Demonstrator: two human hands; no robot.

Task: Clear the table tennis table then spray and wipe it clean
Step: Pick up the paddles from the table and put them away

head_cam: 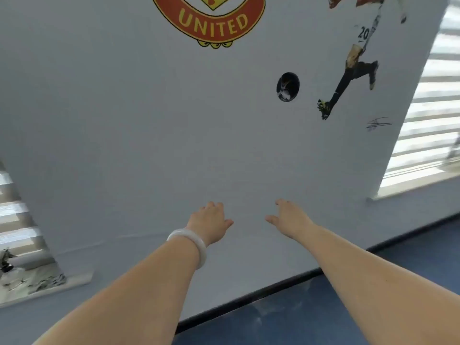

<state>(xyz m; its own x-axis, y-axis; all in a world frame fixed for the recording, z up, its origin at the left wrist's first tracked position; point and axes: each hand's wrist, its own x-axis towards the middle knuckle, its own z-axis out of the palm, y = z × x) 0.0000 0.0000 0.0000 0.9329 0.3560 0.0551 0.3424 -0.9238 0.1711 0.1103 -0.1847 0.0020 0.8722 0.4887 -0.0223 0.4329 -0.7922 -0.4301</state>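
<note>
Reached forward with both bare forearms toward a pale wall [149, 120]. Held the left grip [209, 220] spread, back of the hand up, fingers loosely straight and thumb out to the side, pinching nothing. Held the right grip [290, 216] likewise spread and relaxed, thumb pointing inward, with nothing in it. Could not tell whether the fingertips touched the wall. Wore a white bangle [189, 247] on the left wrist.

Looked down at a blue surface [298, 317] in the lower right, beneath the right forearm, edged by a black strip [249, 301] where it met the wall; could not tell whether this was the tabletop or the floor.

Faced a red and yellow crest [209, 21] lettered UNITED high on the wall, with a ball decal [288, 86] and a kicking footballer decal [353, 70] to its right. Had slatted blinds [428, 108] at the far right and more blinds [20, 220] at the left edge.
</note>
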